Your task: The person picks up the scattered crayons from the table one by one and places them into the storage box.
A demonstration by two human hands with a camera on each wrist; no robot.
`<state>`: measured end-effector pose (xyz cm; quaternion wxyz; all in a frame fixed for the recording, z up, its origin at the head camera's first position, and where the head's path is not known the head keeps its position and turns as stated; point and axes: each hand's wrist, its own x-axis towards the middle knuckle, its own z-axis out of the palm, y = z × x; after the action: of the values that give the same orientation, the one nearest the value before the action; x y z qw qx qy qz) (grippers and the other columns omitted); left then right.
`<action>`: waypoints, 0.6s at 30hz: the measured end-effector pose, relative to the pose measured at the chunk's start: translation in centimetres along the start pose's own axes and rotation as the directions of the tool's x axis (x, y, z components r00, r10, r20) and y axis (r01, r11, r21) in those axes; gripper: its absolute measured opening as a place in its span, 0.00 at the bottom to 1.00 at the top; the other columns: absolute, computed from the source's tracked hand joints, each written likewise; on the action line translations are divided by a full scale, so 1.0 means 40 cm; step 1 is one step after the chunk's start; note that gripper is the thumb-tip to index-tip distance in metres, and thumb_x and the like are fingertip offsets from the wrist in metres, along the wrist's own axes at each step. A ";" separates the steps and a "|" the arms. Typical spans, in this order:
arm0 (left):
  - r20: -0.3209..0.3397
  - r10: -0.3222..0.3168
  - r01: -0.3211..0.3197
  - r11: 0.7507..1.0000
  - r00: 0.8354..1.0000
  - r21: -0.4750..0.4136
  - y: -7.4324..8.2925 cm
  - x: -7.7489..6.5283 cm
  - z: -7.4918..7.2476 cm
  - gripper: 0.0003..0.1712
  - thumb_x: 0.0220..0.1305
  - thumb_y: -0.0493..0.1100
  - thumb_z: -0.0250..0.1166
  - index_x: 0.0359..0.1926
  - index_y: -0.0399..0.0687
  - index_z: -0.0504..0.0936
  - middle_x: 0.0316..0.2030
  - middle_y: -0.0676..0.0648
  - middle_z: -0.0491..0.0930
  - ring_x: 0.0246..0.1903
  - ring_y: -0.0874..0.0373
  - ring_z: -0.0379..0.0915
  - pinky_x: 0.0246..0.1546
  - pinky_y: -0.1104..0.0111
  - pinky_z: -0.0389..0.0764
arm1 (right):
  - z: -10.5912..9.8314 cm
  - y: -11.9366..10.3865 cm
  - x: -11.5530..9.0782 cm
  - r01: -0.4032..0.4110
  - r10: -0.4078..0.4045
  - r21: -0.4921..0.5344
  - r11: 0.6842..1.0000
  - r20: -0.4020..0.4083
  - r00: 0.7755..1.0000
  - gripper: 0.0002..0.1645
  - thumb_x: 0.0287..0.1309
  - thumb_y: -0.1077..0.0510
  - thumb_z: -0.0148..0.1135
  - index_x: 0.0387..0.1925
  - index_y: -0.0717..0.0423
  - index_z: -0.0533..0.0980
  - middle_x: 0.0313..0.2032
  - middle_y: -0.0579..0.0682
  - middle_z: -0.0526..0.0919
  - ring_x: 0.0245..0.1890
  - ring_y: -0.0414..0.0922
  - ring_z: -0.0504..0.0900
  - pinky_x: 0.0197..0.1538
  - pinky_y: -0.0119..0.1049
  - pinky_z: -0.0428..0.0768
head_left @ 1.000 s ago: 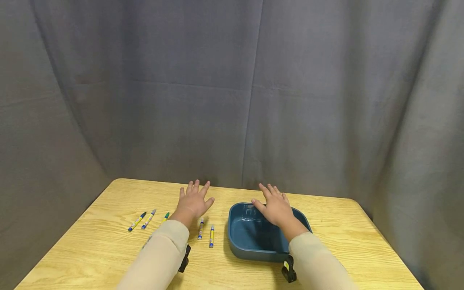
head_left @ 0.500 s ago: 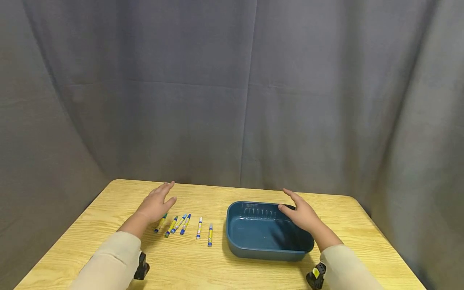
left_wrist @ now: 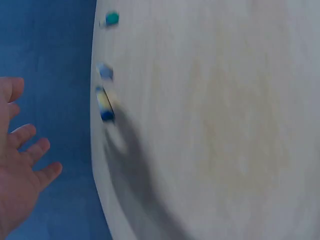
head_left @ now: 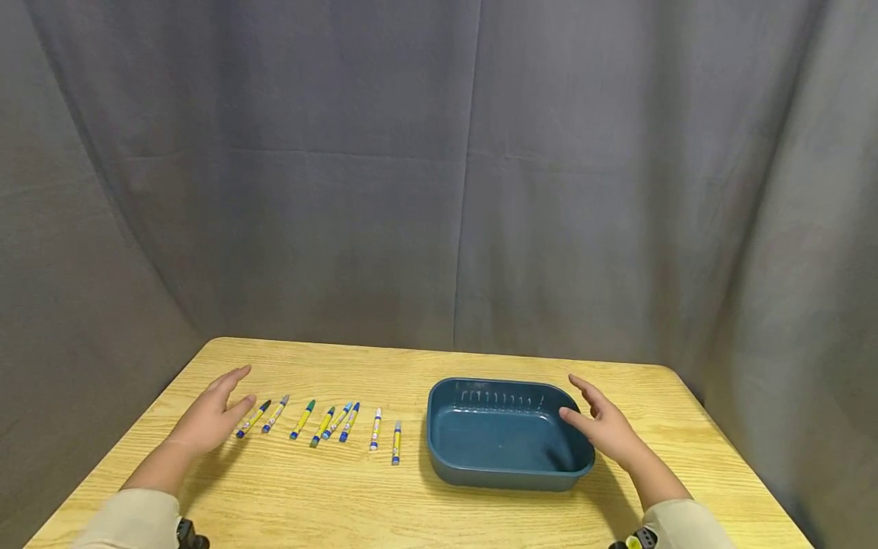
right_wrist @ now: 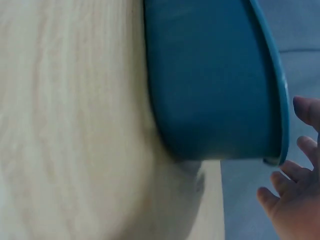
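My left hand hovers over the left side of the table, fingers extended, holding nothing. Just right of its thumb lies a dark-tipped crayon, the leftmost in a loose row of several yellow-wrapped crayons. A green crayon is farther along, and a light-blue-tipped crayon ends the row on the right. To the right of the row sits a dark blue rectangular bin with nothing in it. My right hand is at the bin's right end, fingers relaxed, its thumb overlapping the rim in the head view.
The light wood table has rounded far corners. Grey curtains hang behind it and along both sides. A black wrist camera is strapped at the left sleeve, and another device at the right.
Both hands have moved apart: the left swept leftward off the crayons, uncovering the whole row, and the right went from above the bin to its right end. Crayons and bin stay put.
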<state>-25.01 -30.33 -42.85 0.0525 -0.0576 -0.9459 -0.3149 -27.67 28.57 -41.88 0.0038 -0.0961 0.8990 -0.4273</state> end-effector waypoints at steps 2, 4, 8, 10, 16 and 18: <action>-0.003 -0.035 0.035 0.999 0.999 -0.020 -0.025 -0.021 -0.010 0.39 0.76 0.53 0.47 0.75 0.33 0.46 0.70 0.22 0.46 0.66 0.20 0.46 0.59 0.29 0.58 | -0.002 0.012 -0.013 -0.005 0.005 0.044 0.999 0.010 1.000 0.43 0.67 0.51 0.58 0.75 0.60 0.50 0.74 0.71 0.49 0.73 0.69 0.46 0.72 0.65 0.52; -0.004 -0.070 0.069 0.997 0.998 -0.034 -0.045 -0.036 -0.015 0.40 0.77 0.54 0.46 0.75 0.33 0.45 0.70 0.21 0.46 0.66 0.19 0.46 0.58 0.29 0.58 | -0.005 0.025 -0.028 -0.024 0.022 0.087 0.996 0.026 0.999 0.44 0.68 0.53 0.57 0.76 0.59 0.48 0.74 0.71 0.47 0.73 0.70 0.44 0.71 0.65 0.52; -0.007 -0.114 0.113 0.992 0.993 -0.057 -0.071 -0.052 -0.019 0.40 0.77 0.55 0.44 0.76 0.34 0.43 0.69 0.19 0.44 0.65 0.19 0.46 0.58 0.29 0.59 | -0.003 0.055 -0.055 -0.074 0.065 0.170 0.983 0.058 0.996 0.45 0.69 0.54 0.55 0.77 0.58 0.43 0.75 0.70 0.42 0.74 0.70 0.42 0.71 0.65 0.53; -0.001 -0.128 0.128 0.990 0.992 -0.066 -0.080 -0.058 -0.017 0.41 0.77 0.55 0.44 0.75 0.33 0.42 0.69 0.18 0.44 0.64 0.18 0.47 0.57 0.28 0.59 | 0.003 0.069 -0.061 -0.078 0.068 0.183 0.980 0.061 0.996 0.46 0.69 0.55 0.55 0.77 0.58 0.42 0.75 0.69 0.42 0.74 0.69 0.43 0.72 0.59 0.58; 0.042 -0.148 0.152 0.982 0.988 -0.116 -0.094 -0.073 0.005 0.43 0.75 0.53 0.52 0.75 0.30 0.44 0.68 0.17 0.48 0.64 0.19 0.50 0.56 0.30 0.64 | 0.025 0.090 -0.069 -0.065 0.051 0.221 0.973 0.067 0.996 0.46 0.68 0.56 0.55 0.77 0.61 0.42 0.75 0.68 0.43 0.74 0.69 0.44 0.64 0.28 0.68; 0.041 -0.143 0.147 0.982 0.989 -0.117 -0.090 -0.072 0.015 0.44 0.73 0.53 0.55 0.74 0.30 0.47 0.67 0.18 0.51 0.64 0.21 0.53 0.56 0.32 0.66 | 0.032 0.093 -0.070 -0.077 0.061 0.244 0.967 0.074 0.995 0.47 0.67 0.57 0.55 0.77 0.60 0.42 0.76 0.68 0.43 0.74 0.69 0.43 0.62 0.22 0.67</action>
<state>-22.73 -33.06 -45.83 0.0103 0.0031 -0.9278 -0.3729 -25.44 30.38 -45.77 0.0602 -0.0774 0.8412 -0.5318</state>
